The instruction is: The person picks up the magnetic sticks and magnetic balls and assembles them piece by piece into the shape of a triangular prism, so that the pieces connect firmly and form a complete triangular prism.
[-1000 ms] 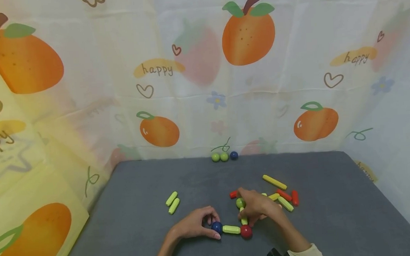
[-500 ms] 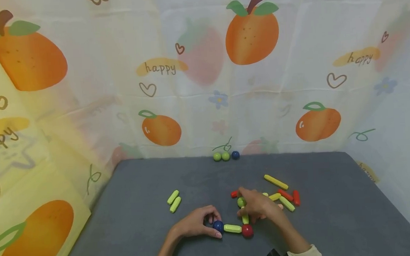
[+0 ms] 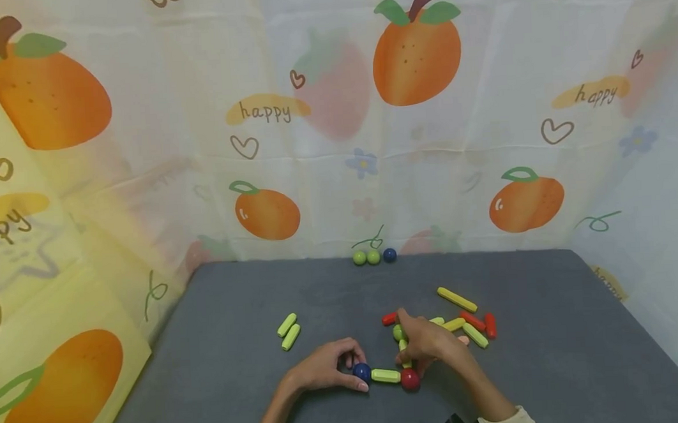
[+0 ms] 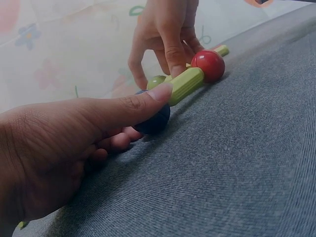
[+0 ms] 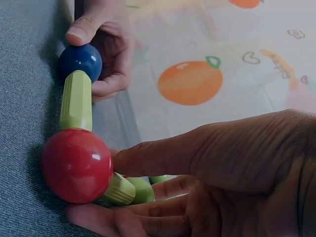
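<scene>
Head: the blue ball (image 3: 361,372) is pinched on the table (image 3: 226,364) by the left hand (image 3: 324,368). Left wrist: the front rod (image 4: 186,88) could be dislodged by uneven pulling. Right wrist: the side rod (image 5: 121,190) is pinched by the right hand (image 5: 227,163).

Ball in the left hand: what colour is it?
The ball is blue, clearest in the right wrist view.

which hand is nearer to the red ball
Right. The right hand is beside the red ball; the left hand is farther off, holding the blue ball at the opposite end of a yellow-green stick.
</scene>
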### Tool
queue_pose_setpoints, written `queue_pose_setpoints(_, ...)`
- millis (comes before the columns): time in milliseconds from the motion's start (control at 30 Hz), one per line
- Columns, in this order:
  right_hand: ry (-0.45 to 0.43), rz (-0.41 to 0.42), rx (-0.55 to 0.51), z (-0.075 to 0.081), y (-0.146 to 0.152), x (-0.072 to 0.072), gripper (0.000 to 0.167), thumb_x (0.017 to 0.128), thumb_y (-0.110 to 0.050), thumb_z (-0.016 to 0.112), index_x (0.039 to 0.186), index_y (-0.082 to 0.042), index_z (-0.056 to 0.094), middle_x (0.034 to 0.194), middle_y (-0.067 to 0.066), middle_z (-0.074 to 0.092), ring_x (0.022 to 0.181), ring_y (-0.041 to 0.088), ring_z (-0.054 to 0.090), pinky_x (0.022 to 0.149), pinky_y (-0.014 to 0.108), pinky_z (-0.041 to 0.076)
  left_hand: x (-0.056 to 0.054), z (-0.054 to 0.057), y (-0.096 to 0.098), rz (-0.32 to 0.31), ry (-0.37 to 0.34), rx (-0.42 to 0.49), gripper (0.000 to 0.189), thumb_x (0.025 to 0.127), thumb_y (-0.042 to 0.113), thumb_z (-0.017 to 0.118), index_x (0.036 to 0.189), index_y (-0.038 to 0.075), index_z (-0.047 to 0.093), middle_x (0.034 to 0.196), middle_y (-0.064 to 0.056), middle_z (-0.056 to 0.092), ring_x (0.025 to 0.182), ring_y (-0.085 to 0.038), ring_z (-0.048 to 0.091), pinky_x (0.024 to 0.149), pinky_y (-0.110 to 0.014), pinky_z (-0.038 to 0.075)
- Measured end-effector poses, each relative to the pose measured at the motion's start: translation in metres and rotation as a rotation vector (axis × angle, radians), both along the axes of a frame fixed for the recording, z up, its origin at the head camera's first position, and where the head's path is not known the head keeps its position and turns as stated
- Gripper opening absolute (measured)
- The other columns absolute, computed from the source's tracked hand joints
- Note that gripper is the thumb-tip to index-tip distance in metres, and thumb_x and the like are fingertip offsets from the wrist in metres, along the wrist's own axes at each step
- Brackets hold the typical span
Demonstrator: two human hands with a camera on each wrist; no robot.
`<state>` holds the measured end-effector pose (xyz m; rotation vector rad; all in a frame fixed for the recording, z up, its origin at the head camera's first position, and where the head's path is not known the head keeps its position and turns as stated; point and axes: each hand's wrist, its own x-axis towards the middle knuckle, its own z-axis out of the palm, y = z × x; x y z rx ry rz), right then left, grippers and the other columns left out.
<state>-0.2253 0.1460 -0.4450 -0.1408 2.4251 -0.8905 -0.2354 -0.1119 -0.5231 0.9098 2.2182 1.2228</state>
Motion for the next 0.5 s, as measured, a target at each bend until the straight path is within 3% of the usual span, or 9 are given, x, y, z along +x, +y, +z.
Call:
queue_pose_setpoints(300,-0.079,0.068,0.007,-0.013,0.012,-0.010,0.093,0.087,-0.016,0.086,0.156,-0.002,0.024,0.126,0.033,0.055,0.060,0.026,0.072,0.057,0.039,0.060,0.000,0.000,0.002,0.024,0.030,-0.009,0.030,0.085,0.031,0.088,0.106,0.022,0.068,0.094,0.011,0.056,0.083,0.002,0.051,0.078,-0.018,0.045)
queue_pose_setpoints(400,-0.101,0.038,-0.028,-0.018,0.013,-0.011,0.101,0.086,-0.015,0.088,0.159,-0.003,0.020,0.130,0.033,0.055,0.060,0.028,0.073,0.056,0.040,0.060,0.000,-0.001,0.002,0.030,0.031,-0.006,0.030,0.085,0.030,0.089,0.105,0.022,0.068,0.093,0.010,0.056,0.082,0.001,0.051,0.078,-0.018,0.045)
queue_pose_setpoints(500,-0.095,0.056,-0.038,-0.026,0.016,-0.014,0.101,0.088,-0.018,0.086,0.160,-0.001,0.017,0.120,0.030,0.064,0.058,0.026,0.074,0.055,0.038,0.060,0.001,-0.001,0.003,0.027,0.029,-0.002,0.031,0.085,0.030,0.089,0.105,0.021,0.068,0.094,0.010,0.056,0.082,0.001,0.051,0.078,-0.018,0.045)
